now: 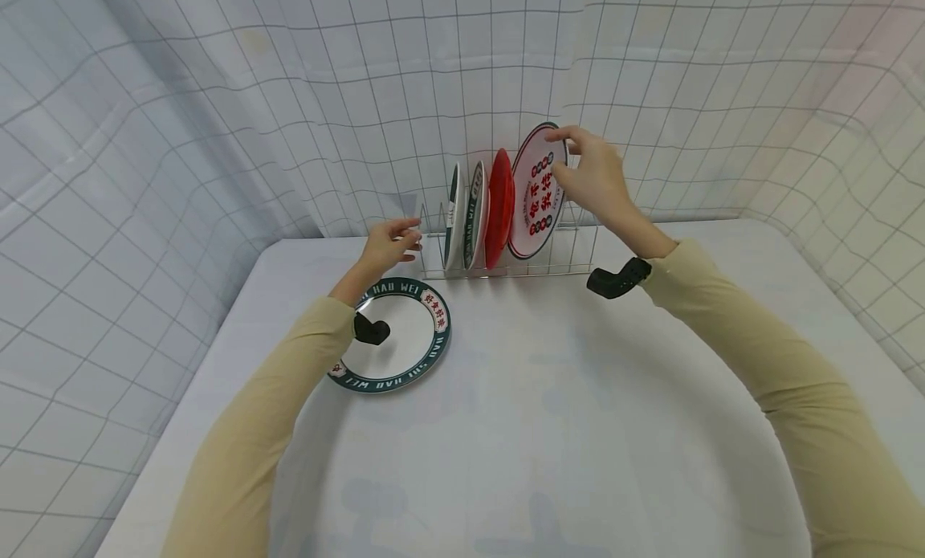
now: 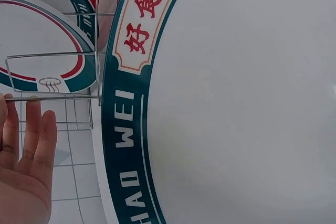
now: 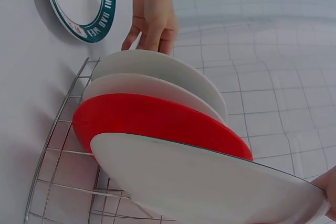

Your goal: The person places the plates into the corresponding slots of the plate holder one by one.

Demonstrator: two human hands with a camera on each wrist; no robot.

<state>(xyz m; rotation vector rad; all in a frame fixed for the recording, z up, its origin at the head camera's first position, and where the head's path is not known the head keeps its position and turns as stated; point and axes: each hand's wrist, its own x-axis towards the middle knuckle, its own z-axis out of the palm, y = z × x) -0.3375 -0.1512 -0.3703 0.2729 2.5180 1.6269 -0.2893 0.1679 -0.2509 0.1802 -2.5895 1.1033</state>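
Oval plates stand on edge in a wire dish rack point(image 1: 506, 275). My right hand point(image 1: 594, 173) pinches the upper right edge of a white oval plate point(image 1: 538, 193) with red characters and a dark rim. This plate leans at the rack's right part, beside a red plate point(image 1: 499, 209). My left hand point(image 1: 390, 246) holds the wire at the rack's left end, and its outer fingers point(image 2: 49, 135) extend loosely. Left of the red plate stand two white plates with green rims point(image 1: 473, 214). Only a little of the right hand point(image 3: 329, 190) shows in the right wrist view.
A large white plate with a green lettered rim point(image 1: 437, 357) lies flat on the white table point(image 1: 535, 429), partly under the left forearm. Behind the rack hangs a white gridded cloth point(image 1: 462, 76). Black wrist cameras point(image 1: 617, 279) sit at both cuffs.
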